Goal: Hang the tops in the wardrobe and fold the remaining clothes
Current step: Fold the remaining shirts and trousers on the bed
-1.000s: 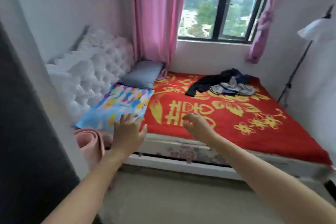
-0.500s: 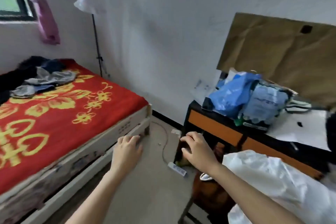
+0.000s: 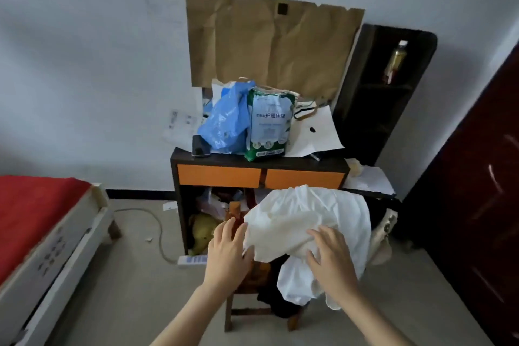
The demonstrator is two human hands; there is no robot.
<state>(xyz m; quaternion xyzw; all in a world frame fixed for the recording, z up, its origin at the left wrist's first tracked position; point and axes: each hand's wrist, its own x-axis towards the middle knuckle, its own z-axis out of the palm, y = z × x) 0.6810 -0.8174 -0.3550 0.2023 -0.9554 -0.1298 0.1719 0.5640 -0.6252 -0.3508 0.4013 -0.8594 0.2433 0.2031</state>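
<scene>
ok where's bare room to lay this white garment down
Bare: the red bed at left, and the floor between bed and desk, bar a cable and power strip. Crowded: the desk top, under a blue bag, green pack and papers.

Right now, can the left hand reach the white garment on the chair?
Probably yes. The left hand is open right at the left edge of the white garment, and nothing lies between them. The right hand is over the cloth farther right, so it does not block the way.
</scene>
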